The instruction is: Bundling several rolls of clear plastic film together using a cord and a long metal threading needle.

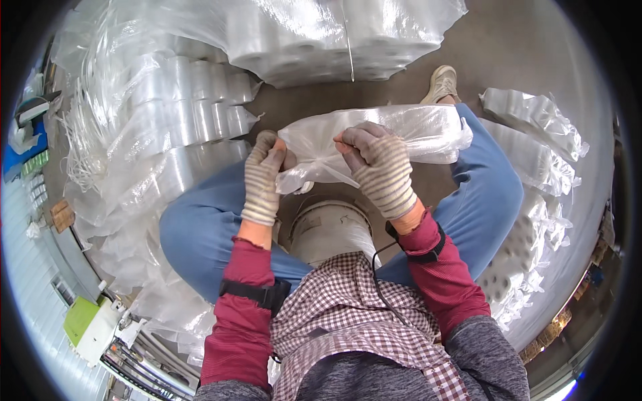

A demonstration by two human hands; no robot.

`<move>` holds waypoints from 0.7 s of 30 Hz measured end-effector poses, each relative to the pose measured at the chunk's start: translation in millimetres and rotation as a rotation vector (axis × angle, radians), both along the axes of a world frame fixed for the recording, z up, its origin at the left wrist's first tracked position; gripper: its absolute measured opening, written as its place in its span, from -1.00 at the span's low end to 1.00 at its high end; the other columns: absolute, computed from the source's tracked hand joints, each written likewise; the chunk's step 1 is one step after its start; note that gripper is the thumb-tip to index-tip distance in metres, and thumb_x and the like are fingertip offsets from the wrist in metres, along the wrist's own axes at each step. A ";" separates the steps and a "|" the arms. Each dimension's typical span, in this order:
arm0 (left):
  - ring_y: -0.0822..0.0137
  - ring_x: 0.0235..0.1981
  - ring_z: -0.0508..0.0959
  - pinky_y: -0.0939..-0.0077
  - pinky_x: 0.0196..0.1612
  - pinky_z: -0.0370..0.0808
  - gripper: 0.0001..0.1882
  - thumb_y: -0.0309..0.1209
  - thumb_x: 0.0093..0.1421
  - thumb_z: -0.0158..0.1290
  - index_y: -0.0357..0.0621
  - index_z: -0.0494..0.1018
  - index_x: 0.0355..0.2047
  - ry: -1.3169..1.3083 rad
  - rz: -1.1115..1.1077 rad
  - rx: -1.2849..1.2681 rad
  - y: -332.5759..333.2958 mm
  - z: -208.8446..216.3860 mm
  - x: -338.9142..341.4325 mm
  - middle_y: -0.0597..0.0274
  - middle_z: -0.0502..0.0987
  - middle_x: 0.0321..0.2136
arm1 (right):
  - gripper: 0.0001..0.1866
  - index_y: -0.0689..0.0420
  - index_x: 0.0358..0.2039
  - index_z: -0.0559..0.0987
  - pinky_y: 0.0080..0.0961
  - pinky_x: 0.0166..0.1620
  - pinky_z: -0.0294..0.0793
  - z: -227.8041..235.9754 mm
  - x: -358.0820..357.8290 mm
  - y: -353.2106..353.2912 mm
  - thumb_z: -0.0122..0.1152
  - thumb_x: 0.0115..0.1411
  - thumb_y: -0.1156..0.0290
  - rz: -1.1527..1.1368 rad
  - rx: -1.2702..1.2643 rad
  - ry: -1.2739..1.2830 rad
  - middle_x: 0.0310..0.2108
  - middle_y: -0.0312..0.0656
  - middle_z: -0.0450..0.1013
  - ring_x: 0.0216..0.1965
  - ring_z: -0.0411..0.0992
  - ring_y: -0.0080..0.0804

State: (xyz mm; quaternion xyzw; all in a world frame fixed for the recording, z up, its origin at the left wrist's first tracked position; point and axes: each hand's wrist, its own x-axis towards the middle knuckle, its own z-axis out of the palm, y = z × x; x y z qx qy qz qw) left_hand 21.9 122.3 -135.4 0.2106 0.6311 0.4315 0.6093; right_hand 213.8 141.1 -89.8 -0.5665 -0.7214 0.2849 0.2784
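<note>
A long clear plastic bag (428,123), packed with what look like white rolls, stretches crosswise over the gap between my knees. Its loose, gathered end lies toward the left. My left hand (265,167), in a striped knit glove with exposed fingertips, is closed on the edge of that loose film. My right hand (378,157), gloved alike, pinches the film farther along, nearer the filled part. The bag's far right end rests by my right knee. Below the film, a white bucket (332,230) stands between my legs, partly covered by my checked apron (334,287).
Rows of wrapped rolls (194,93) are stacked on the left, with loose film around them. A large wrapped bundle (321,47) sits ahead. More filled bags (535,127) lie to the right. A green and white machine (93,327) is at lower left.
</note>
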 end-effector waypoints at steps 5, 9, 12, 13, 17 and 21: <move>0.64 -0.56 0.26 0.74 -0.49 0.26 -0.94 -0.46 0.17 0.02 -0.17 0.43 -0.41 -0.032 0.003 0.194 4.3 35.2 6.2 0.47 0.38 -0.58 | -0.80 0.03 -0.39 0.57 -0.22 -0.19 0.36 18.6 -25.8 19.0 0.16 0.01 0.21 0.258 -0.111 -0.309 -0.36 -0.19 0.47 -0.26 0.43 -0.13; 0.61 -0.49 0.36 0.72 -0.39 0.35 -0.89 -0.46 0.16 0.06 -0.19 0.47 -0.31 0.081 -0.177 0.258 9.4 37.1 -0.2 0.43 0.46 -0.50 | -0.75 -0.04 -0.28 0.57 -0.20 -0.18 0.38 17.7 -41.1 26.1 0.18 -0.01 0.24 0.336 -0.340 -0.428 -0.41 -0.15 0.49 -0.26 0.45 -0.13; 0.60 -0.45 0.36 0.69 -0.32 0.35 -0.86 -0.44 0.14 0.08 -0.19 0.48 -0.28 0.155 -0.231 0.446 10.2 37.3 -2.4 0.43 0.47 -0.45 | -0.73 0.03 -0.26 0.56 -0.30 -0.34 0.42 20.1 -41.3 26.6 0.13 0.01 0.23 0.323 -0.358 -0.307 -0.51 -0.11 0.47 -0.47 0.46 -0.17; 0.59 -0.43 0.37 0.68 -0.29 0.36 -0.84 -0.44 0.14 0.08 -0.20 0.48 -0.27 0.224 -0.239 0.507 9.9 39.1 -2.7 0.41 0.48 -0.42 | -0.73 0.03 -0.26 0.56 -0.32 -0.39 0.43 23.0 -43.1 28.5 0.12 0.03 0.23 0.293 -0.492 -0.259 -0.53 -0.11 0.48 -0.52 0.47 -0.19; 0.61 -0.46 0.35 0.70 -0.38 0.36 -0.89 -0.50 0.14 0.04 -0.20 0.48 -0.31 0.195 -0.149 0.441 19.9 45.2 9.6 0.40 0.46 -0.47 | -0.77 0.02 -0.28 0.58 -0.35 -0.43 0.43 19.8 -40.7 30.4 0.16 0.03 0.26 0.197 -0.517 -0.236 -0.58 -0.18 0.50 -0.55 0.46 -0.26; 0.52 -0.39 0.44 0.63 -0.26 0.41 -0.80 -0.50 0.10 0.09 -0.21 0.50 -0.23 -0.255 -0.142 0.132 14.2 29.8 3.1 0.33 0.53 -0.37 | -0.77 0.07 -0.29 0.59 -0.53 -0.58 0.37 21.2 -24.3 26.2 0.17 0.06 0.28 -0.086 -0.714 0.299 -0.68 -0.30 0.45 -0.70 0.34 -0.52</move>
